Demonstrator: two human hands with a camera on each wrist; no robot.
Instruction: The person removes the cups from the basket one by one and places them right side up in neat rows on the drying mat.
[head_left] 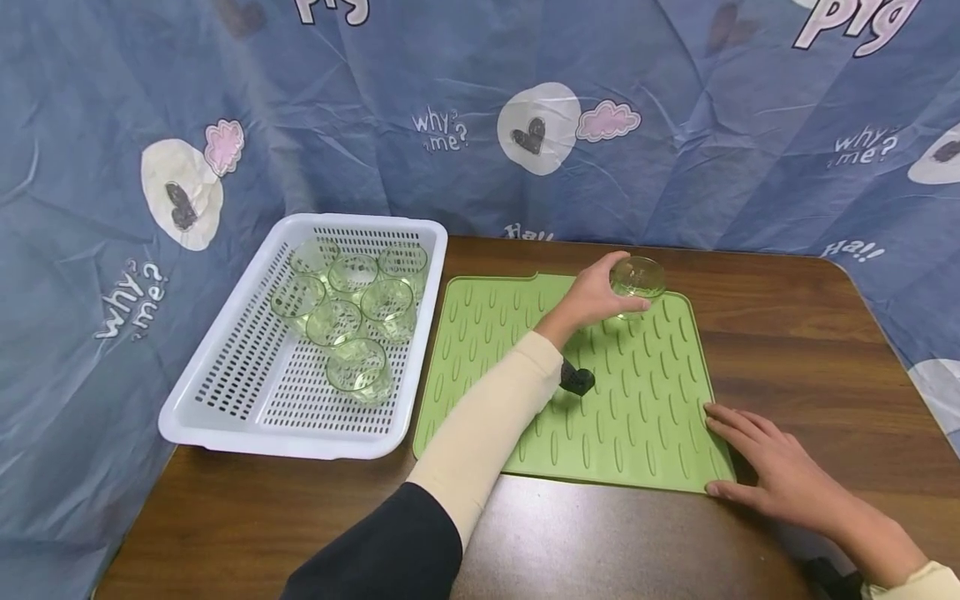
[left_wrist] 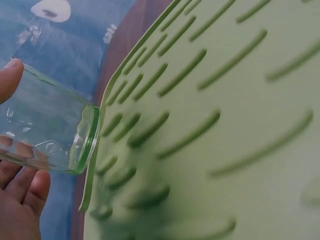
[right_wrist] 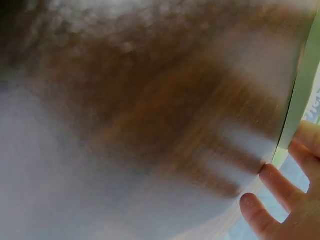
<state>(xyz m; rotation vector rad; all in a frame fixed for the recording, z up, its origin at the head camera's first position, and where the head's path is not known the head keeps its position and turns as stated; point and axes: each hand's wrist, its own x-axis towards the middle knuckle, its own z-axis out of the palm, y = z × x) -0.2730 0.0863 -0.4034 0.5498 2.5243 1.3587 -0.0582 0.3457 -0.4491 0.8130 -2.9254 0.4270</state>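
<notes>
My left hand (head_left: pixel 597 292) grips a clear, green-tinted drinking glass (head_left: pixel 637 277) at the far right corner of a green ribbed drying mat (head_left: pixel 540 454). In the left wrist view thumb and fingers wrap the sides of the glass (left_wrist: pixel 47 122), its thick base toward the mat; whether the base touches cannot be made out. At the mat's near right corner, my right hand (head_left: pixel 787 471) rests with spread fingers, its fingertips along the mat's right edge. The right wrist view shows those fingers (right_wrist: pixel 280 187) beside the mat's rim (right_wrist: pixel 302 95).
A white perforated plastic basket (head_left: pixel 281 446) stands left of the mat, with several similar glasses (head_left: pixel 358 371) upright in its right half and far end. Both basket and mat lie on a brown wooden table (head_left: pixel 810 350). A blue printed cloth (head_left: pixel 375 125) hangs behind.
</notes>
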